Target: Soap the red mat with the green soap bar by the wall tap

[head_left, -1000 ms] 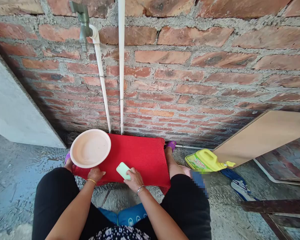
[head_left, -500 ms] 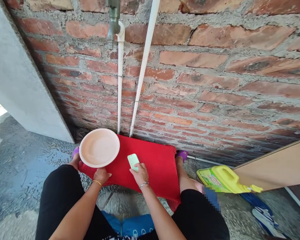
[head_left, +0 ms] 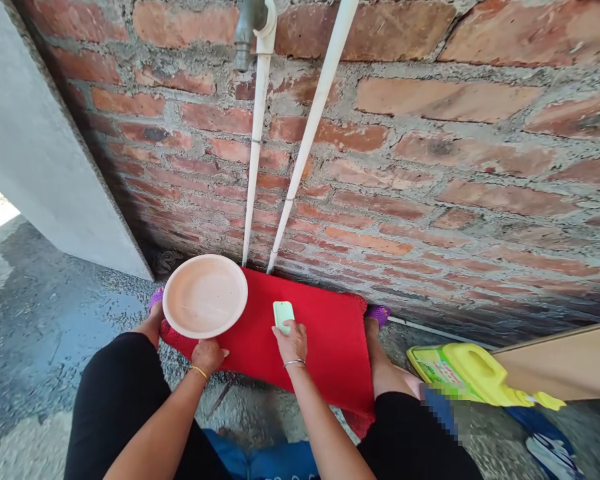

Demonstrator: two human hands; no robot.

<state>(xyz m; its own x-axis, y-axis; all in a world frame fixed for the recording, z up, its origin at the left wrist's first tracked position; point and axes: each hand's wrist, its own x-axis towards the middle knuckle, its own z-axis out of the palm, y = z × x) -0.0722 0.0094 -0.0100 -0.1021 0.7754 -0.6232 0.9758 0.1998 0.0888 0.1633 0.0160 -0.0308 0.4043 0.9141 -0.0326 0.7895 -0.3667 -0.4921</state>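
Observation:
A red cloth (head_left: 325, 340) lies spread over a low flat support between my legs. My right hand (head_left: 293, 343) is closed round the near end of a mint-green scrubbing brush (head_left: 283, 312), a flat slab with a small hole at its far end. Its underside is hidden against the cloth. At the cloth's front edge, just below the basin's rim, my left hand (head_left: 209, 357) is closed with the thumb pointing right; what its fingers grip is hidden. The pale pink basin (head_left: 205, 293) sits on the cloth's left end.
A brick wall (head_left: 395, 220) stands ahead, with two white pipes (head_left: 256, 127) and a metal tap (head_left: 244, 40). To the right, a yellow jug (head_left: 470, 373) lies beside a tan board (head_left: 565, 360). A grey slab (head_left: 70, 153) leans at left above wet floor (head_left: 80, 280).
The view has shifted, so most things appear farther right and the tap higher. My right hand has turned the brush more upright on the cloth. Both hands keep their grip.

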